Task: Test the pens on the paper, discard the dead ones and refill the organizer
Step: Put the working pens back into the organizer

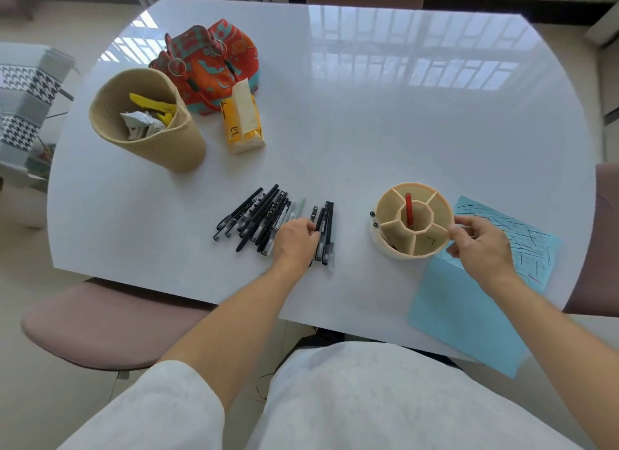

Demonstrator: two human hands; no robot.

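A glossy white tabletop (385,124) with rounded corners carries everything. At its far left a woven basket (174,148) holding scraps stands just beside a red patterned cloth bag (214,64) and a yellow tissue pack (243,126). Near the front edge a spread of black pens (258,215) lies left of centre, a round beige organizer (413,225) with one red pen (409,208) in its middle compartment stands to their right, and a scribbled light-blue sheet of paper (469,309) lies at the near right, overhanging the edge.
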